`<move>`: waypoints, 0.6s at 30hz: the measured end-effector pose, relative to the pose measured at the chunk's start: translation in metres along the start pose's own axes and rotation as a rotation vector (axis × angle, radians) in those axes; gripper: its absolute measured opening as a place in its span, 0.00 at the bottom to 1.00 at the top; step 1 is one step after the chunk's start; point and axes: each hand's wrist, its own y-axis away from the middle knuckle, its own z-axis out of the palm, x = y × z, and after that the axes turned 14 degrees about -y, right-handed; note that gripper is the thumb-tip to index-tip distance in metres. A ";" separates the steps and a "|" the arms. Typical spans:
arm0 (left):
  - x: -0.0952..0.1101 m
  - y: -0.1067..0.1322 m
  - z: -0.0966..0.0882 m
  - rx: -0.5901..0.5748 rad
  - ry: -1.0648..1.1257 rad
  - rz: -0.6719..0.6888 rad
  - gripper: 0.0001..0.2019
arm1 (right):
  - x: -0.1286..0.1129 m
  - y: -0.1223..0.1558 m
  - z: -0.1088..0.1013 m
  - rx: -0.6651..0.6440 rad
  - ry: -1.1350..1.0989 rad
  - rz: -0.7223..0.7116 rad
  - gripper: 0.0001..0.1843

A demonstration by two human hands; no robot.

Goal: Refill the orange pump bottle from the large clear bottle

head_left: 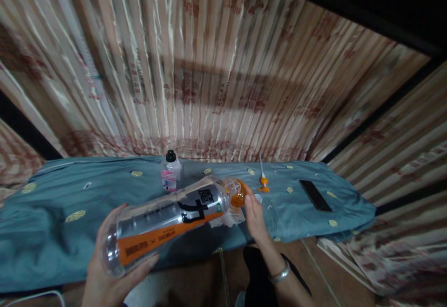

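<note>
My left hand [108, 269] grips the base of a large clear plastic bottle [164, 221] with an orange and black label, tipped on its side with the neck pointing right. At the bottle's neck sits an orange piece [238, 193], and the fingers of my right hand [254, 216] touch it. I cannot tell whether it is a cap or a funnel. White crumpled paper [226, 218] lies under the neck. A silver bracelet [279, 274] is on my right wrist.
A blue-green cloth [52, 214] with yellow round patterns covers the low surface. On it stand a small pink bottle with a black cap [170, 172], a small orange and white nozzle [263, 181], and a black phone [315, 195]. Striped curtains hang behind.
</note>
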 end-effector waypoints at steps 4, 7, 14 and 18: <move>0.002 0.000 0.000 0.014 0.002 0.000 0.55 | 0.002 0.001 0.000 -0.008 0.012 -0.009 0.38; 0.004 0.000 0.000 0.010 0.012 0.003 0.55 | 0.003 0.002 -0.001 -0.013 0.028 -0.020 0.37; 0.005 -0.001 0.001 0.005 0.013 -0.005 0.55 | 0.004 0.003 -0.001 -0.023 0.035 -0.042 0.35; 0.008 0.001 0.001 0.021 0.019 -0.012 0.55 | 0.006 0.004 -0.003 -0.032 0.047 -0.056 0.37</move>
